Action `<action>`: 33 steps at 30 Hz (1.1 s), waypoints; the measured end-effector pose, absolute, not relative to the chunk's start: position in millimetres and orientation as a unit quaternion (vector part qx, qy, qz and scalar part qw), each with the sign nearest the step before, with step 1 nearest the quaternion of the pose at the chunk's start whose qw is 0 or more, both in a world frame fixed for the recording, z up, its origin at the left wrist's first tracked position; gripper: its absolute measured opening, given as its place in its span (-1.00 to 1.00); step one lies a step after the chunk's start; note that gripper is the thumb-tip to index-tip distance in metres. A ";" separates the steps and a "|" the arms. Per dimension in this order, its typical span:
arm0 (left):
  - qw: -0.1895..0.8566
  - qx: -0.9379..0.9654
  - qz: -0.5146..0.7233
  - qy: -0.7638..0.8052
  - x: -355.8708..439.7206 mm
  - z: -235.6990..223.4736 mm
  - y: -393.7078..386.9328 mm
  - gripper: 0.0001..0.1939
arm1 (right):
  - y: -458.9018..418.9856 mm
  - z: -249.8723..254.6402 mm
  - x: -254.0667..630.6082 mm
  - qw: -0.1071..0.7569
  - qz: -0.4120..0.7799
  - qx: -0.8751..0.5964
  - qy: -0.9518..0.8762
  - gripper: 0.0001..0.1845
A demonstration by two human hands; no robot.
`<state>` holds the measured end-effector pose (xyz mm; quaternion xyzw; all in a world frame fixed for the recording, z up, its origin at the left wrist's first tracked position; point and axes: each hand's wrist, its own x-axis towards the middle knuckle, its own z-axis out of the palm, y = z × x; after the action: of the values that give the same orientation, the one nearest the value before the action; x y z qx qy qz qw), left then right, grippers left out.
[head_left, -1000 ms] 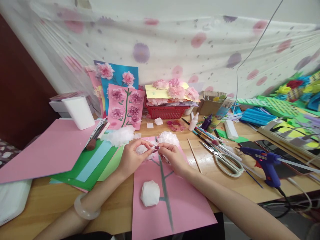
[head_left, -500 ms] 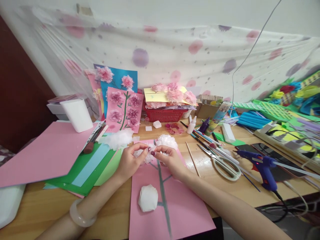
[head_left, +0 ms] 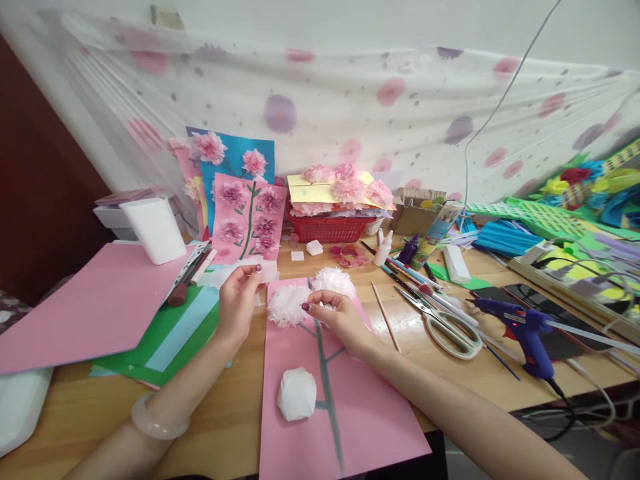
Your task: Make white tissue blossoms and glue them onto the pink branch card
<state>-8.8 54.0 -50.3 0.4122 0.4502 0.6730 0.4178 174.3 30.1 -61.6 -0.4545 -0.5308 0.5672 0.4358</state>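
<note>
My left hand [head_left: 240, 300] is closed in a pinch at the edge of thin white tissue paper [head_left: 269, 270], which shows on both sides of the fingertips. My right hand [head_left: 337, 317] has thumb and forefinger pressed together just right of a fluffy white tissue flower [head_left: 287, 307]; what is between them is too small to make out. Behind that hand sits a second white tissue flower [head_left: 333, 281]. Both flowers rest at the top of a pink sheet [head_left: 370, 413] with a painted green stem [head_left: 325, 380]. Lower on the sheet lies a rounded white paper wad [head_left: 297, 393].
To the right lie a wooden stick [head_left: 386, 317], scissors [head_left: 445, 327] and a blue glue gun [head_left: 525, 327]. Pink card [head_left: 90, 300] and green sheets [head_left: 175, 363] are on the left. A red basket [head_left: 330, 231] and finished flower pictures [head_left: 250, 220] stand behind.
My left hand has moved left and up, away from the flower and my right hand, to the white tissue paper. The left flower is now uncovered. My right hand has barely moved.
</note>
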 end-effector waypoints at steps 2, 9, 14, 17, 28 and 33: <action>0.554 0.341 0.642 0.405 -12.1 -42.4 55.5 -0.85 | 30.1 -61.4 174.2 0.440 0.564 -0.452 -0.532 -0.81; 0.690 0.411 0.433 0.408 -0.9 -44.8 42.7 -0.84 | 32.2 -63.8 175.2 0.453 0.569 -0.431 -0.534 -0.82; 0.495 0.503 0.513 0.489 -12.3 -57.5 57.7 -0.69 | 34.3 -63.9 174.9 0.460 0.637 -0.415 -0.458 -0.67; 0.386 0.510 0.548 0.540 -34.8 -62.8 76.7 -0.71 | 39.3 -62.1 176.0 0.483 0.726 -0.361 -0.331 -0.68; -0.014 0.730 0.479 0.487 -5.4 -59.7 43.6 -0.80 | 42.2 -54.5 182.0 0.450 0.861 -0.209 -0.108 -0.50; 0.051 0.778 0.450 0.435 9.5 -55.9 26.1 -0.79 | 37.5 -51.1 176.9 0.408 0.872 -0.218 -0.159 -0.38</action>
<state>9.5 26.1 -55.9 0.7783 0.4348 0.4500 0.0513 176.9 37.5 -51.1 -0.2185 -0.1594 0.8720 0.4080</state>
